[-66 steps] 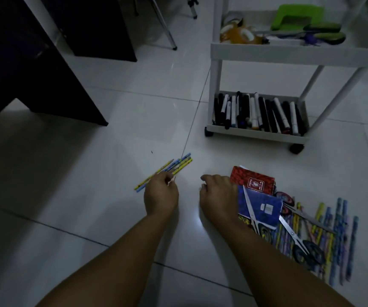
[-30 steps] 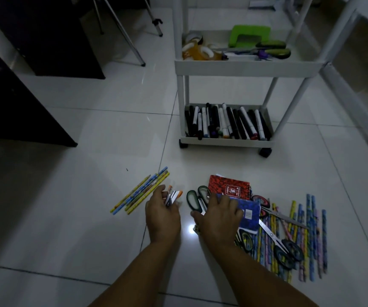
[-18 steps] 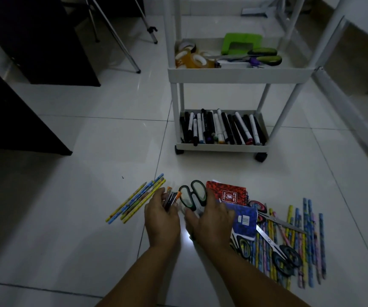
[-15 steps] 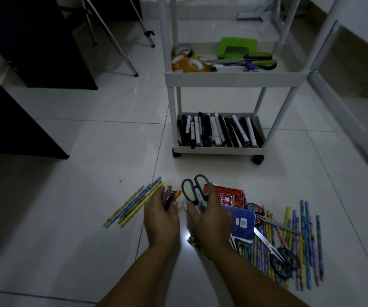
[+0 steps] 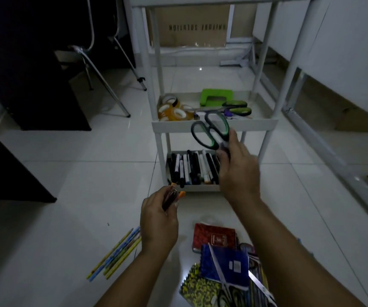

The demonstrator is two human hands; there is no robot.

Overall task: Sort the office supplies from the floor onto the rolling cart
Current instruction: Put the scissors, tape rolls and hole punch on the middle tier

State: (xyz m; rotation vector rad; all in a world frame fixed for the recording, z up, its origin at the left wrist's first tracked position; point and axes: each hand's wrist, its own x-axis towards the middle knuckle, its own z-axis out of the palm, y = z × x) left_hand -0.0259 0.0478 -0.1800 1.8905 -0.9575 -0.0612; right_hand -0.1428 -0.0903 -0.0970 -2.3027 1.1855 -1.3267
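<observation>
My right hand (image 5: 237,169) grips black-and-green scissors (image 5: 209,131) by the blades, handles up, just in front of the white rolling cart's (image 5: 214,124) middle shelf. My left hand (image 5: 157,220) holds a small bundle of orange-tipped pens (image 5: 174,194) above the floor. The middle shelf carries tape rolls (image 5: 174,110), a green hole punch (image 5: 216,97) and more scissors (image 5: 236,108). Markers (image 5: 192,168) fill the bottom shelf. On the floor lie pencils (image 5: 116,255), a red notebook (image 5: 215,239), a blue notebook (image 5: 225,265) and scissors (image 5: 217,267).
A dark cabinet (image 5: 15,151) stands at the left, with tripod legs (image 5: 105,85) behind it. A cardboard box (image 5: 192,25) sits behind the cart. A white frame (image 5: 324,149) runs along the right. A yellow-patterned notebook (image 5: 200,289) lies at the bottom.
My right hand has lifted the scissors from the floor pile up to the cart's middle shelf. My left hand rose with the pens. The view tilted upward.
</observation>
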